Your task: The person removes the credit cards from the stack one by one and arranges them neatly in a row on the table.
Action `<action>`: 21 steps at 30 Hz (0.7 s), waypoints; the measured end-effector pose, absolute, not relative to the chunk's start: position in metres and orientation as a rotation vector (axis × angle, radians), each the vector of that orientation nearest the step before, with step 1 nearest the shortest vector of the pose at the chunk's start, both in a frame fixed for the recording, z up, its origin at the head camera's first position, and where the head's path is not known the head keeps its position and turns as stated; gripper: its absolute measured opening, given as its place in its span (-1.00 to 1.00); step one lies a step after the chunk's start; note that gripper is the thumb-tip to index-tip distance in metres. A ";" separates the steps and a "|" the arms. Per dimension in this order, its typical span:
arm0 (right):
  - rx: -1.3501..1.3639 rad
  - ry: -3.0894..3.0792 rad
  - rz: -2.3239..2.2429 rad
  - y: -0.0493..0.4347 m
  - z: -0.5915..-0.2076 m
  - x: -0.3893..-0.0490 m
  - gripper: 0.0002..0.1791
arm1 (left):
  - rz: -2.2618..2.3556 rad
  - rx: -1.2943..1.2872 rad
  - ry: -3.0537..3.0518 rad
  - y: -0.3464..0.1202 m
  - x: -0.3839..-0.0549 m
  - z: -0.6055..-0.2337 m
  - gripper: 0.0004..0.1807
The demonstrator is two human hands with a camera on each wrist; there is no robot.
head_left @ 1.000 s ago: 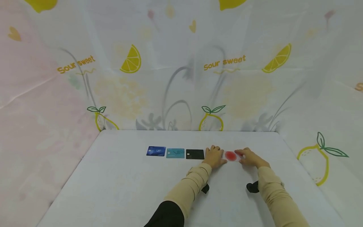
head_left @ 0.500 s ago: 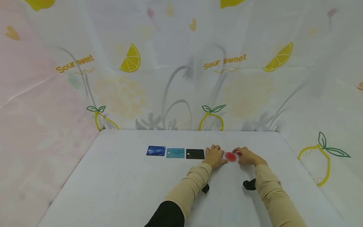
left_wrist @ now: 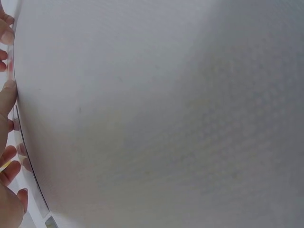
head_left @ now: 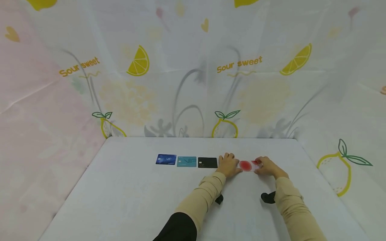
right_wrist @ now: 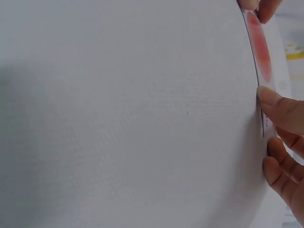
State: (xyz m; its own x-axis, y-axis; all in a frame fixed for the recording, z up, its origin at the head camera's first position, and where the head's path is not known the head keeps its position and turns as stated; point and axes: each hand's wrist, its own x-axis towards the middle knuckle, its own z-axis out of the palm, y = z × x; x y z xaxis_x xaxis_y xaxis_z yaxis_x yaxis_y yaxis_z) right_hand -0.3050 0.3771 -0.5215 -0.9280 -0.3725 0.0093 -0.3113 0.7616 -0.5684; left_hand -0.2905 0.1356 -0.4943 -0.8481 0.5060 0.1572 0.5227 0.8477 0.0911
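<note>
A white card with a red circle [head_left: 245, 165] lies flat on the white table, a second red patch showing at its right end. My left hand [head_left: 228, 165] holds the card's left end, its thumb [left_wrist: 8, 97] at the near edge; its other fingers lie beside the black card [head_left: 207, 163]. At the right end, my right hand [head_left: 268, 166] grips the card between fingers and thumb [right_wrist: 270, 97]. Left of the black card lie a teal VIP card [head_left: 186, 161] and a dark blue VIP card [head_left: 166, 159], all in one row.
The white table [head_left: 120, 201] ends at a patterned backdrop [head_left: 181, 93] with lemon prints, which also rises at both sides. Black camera mounts [head_left: 267, 197] hang under the wrists, close above the table.
My right hand shifts slightly left, then back right along the card, uncovering the second red patch at its right end. My left hand and the other cards stay in place.
</note>
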 end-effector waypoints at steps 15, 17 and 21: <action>-0.287 2.851 -0.945 0.340 -0.467 -0.263 -0.45 | -0.177 -0.787 -2.877 0.138 -0.287 -0.493 -0.60; -0.278 2.853 -0.963 0.341 -0.469 -0.261 -0.43 | -0.171 -0.786 -2.879 0.138 -0.287 -0.493 -0.60; -0.247 2.857 -0.979 0.340 -0.473 -0.259 -0.44 | -0.148 -0.782 -2.886 0.138 -0.285 -0.492 -0.60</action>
